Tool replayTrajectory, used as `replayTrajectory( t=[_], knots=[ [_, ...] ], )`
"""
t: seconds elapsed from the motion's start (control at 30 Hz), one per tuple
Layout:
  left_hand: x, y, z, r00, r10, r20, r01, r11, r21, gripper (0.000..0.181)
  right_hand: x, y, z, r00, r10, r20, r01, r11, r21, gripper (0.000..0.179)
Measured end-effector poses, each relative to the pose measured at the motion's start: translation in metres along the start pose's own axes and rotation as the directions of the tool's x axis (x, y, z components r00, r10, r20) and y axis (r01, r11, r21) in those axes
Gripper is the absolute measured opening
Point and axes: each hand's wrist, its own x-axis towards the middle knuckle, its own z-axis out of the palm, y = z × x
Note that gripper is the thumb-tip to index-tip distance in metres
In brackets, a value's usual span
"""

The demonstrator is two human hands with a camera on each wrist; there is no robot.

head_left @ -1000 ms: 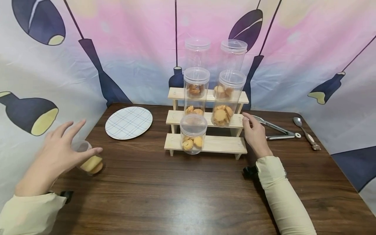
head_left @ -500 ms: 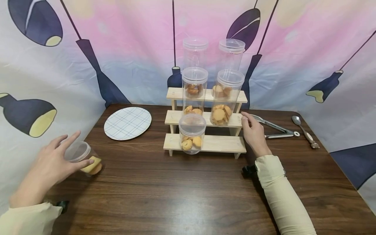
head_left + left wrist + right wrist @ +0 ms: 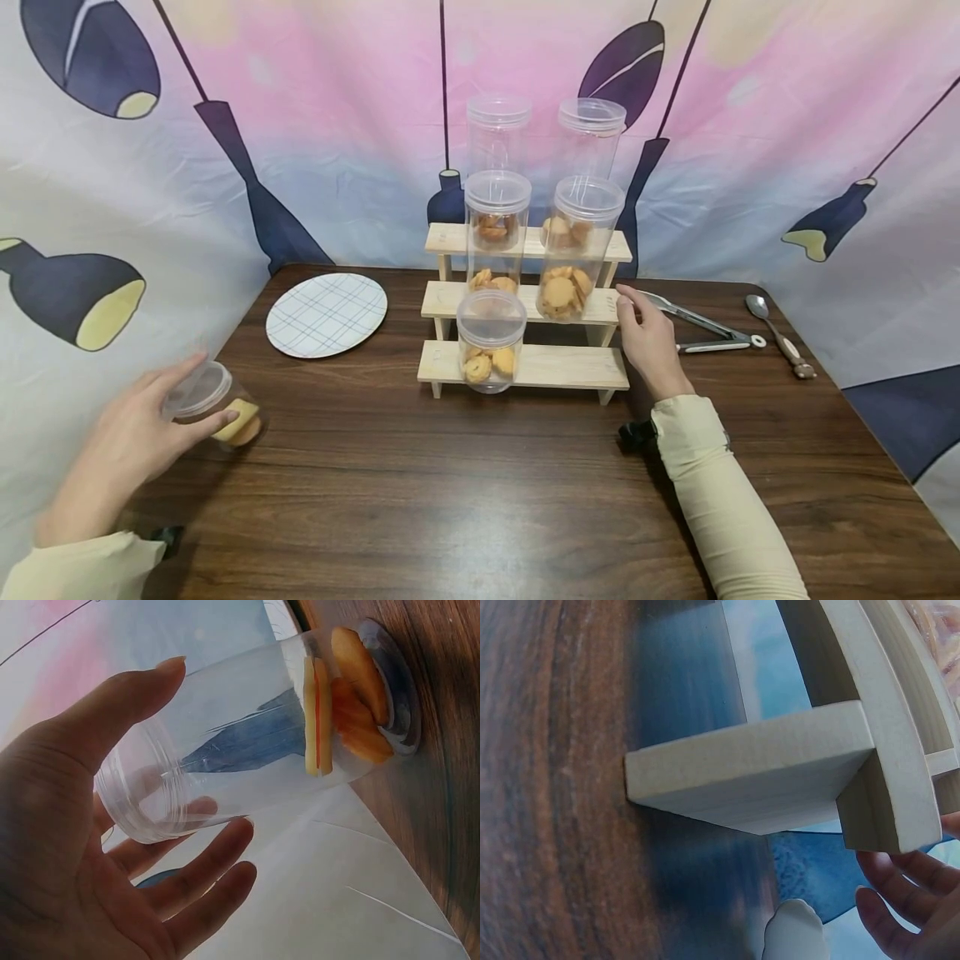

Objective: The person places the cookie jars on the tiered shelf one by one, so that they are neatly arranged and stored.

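Observation:
On the left, my left hand is spread around a clear lidded jar standing on the table. In the left wrist view, biscuits lie at the jar's bottom. My thumb is on one side of its upper part and the fingers on the other; a firm grip does not show. My right hand is at the right end of the three-step wooden stand. In the right wrist view its fingertips touch a shelf's end from the side, thumb apart.
Several clear jars of biscuits, one a short jar on the lowest step, stand on the stand. A checked plate lies left of it. Tongs and a spoon lie to the right. A printed cloth hangs behind.
My left hand has shifted down and left, then closed in nearer around the jar, whose lid now shows. The right hand stays at the stand's end.

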Motion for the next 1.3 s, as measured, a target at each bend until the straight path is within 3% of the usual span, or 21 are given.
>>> replayTrajectory(
  t=[0.87, 1.13, 1.3],
  knots=[
    [0.000, 0.002, 0.004, 0.998, 0.020, -0.067, -0.022, 0.999, -0.026, 0.083, 0.000, -0.001, 0.000, 1.000, 0.013, 0.002, -0.013, 1.000, -0.009, 0.055],
    [0.004, 0.012, 0.003, 0.998, 0.026, -0.051, -0.028, 0.999, -0.032, 0.080, -0.001, -0.001, -0.001, 1.000, 0.013, 0.005, -0.013, 1.000, -0.008, 0.055],
    [0.006, 0.028, -0.002, 0.998, 0.052, -0.044, -0.054, 0.998, -0.042, 0.080, -0.001, -0.001, -0.001, 1.000, 0.010, 0.005, -0.010, 1.000, -0.005, 0.055]
  ],
)
